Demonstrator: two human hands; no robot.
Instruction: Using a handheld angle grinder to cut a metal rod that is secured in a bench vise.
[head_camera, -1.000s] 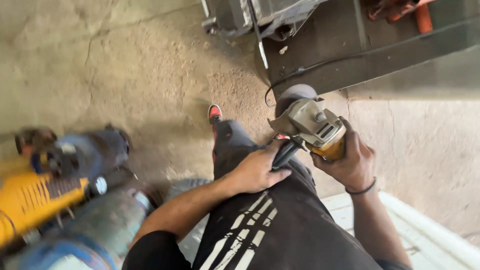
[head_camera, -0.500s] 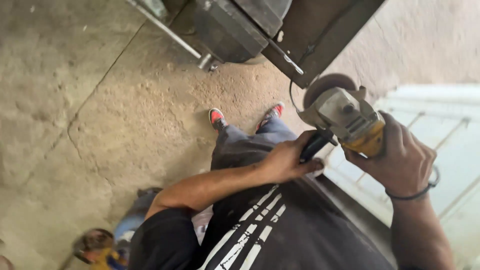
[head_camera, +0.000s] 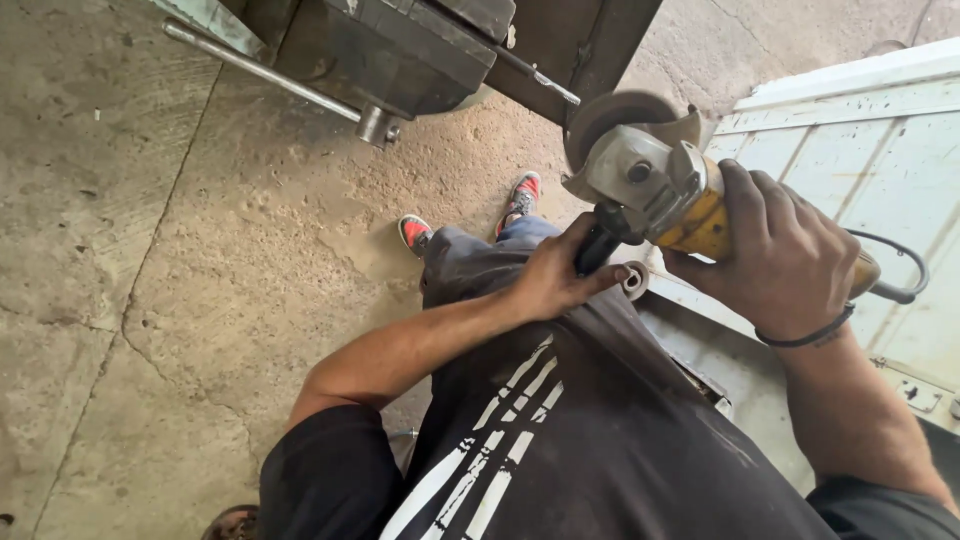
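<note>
right grip: right hand (head_camera: 785, 250) wrapped shut around the yellow angle grinder (head_camera: 665, 190) body
left grip: left hand (head_camera: 560, 275) closed on its black side handle (head_camera: 598, 245)
where: held above the concrete floor (head_camera: 150, 250), beside the white panel (head_camera: 860, 150)
handling: likely heavy, rigid; hold body and handle, clear of disc (head_camera: 605, 115)

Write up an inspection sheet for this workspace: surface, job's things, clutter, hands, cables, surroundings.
Surface: bare concrete floor, cracked and stained.
Job's things: yellow and grey angle grinder, held in the air, disc up and away from the body.
Clutter: nothing seen.
Hands: left hand wrapped on the black side handle; right hand wrapped on the grinder's body.
Cables: black cord loops out behind the right hand.
Surroundings: dark metal vise with a steel bar handle ahead; pale panelled metal sheet at the right.
</note>
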